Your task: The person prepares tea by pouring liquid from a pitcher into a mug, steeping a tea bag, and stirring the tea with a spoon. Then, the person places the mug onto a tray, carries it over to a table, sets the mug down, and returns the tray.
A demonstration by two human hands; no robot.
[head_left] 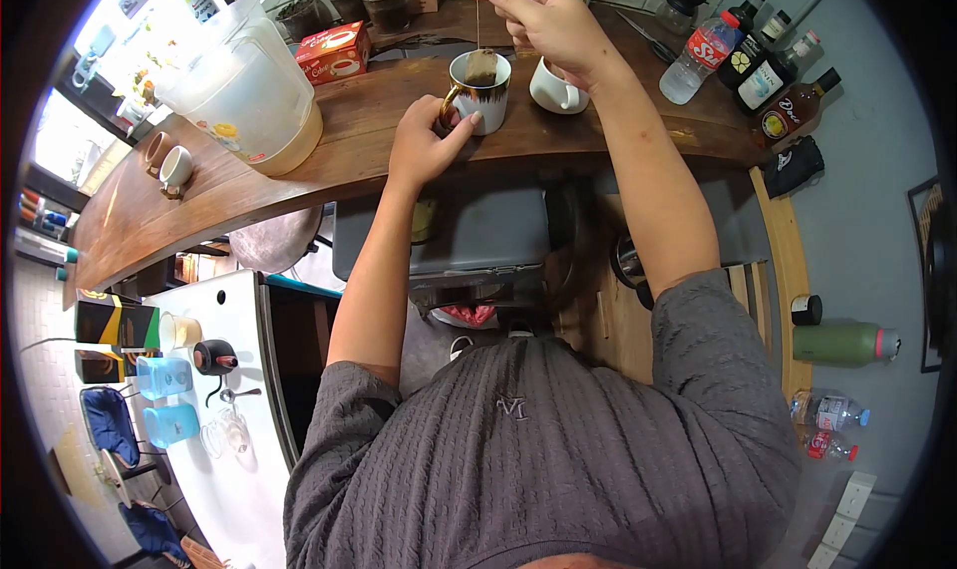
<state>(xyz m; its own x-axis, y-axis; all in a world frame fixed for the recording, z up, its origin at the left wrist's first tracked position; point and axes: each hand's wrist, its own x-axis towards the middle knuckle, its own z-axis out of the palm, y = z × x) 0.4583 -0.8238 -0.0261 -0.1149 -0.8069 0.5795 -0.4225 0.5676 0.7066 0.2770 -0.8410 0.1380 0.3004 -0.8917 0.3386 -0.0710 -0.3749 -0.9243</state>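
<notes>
My left hand (pixel 436 138) is closed round the gold handle and lower side of a white mug (pixel 490 116) with dark and gold drips below its rim. Above it, my right hand (pixel 543 22) pinches the string of a tea bag (pixel 481 64), which hangs at the mouth of the mug. The bag's lower part looks dark and wet; how far it dips inside I cannot tell. Beside the mug, partly behind my right wrist, stands a plain white cup (pixel 556 92). A red tea box (pixel 334 52) lies on the wooden counter to the left.
A large translucent plastic container (pixel 237 100) stands on the counter (pixel 369 120) at left, with small cups (pixel 176 167) beyond it. Water bottle (pixel 700 58) and several dark bottles (pixel 785 110) line the right end. Potted soil (pixel 387 6) sits at the back, scissors (pixel 648 38) back right.
</notes>
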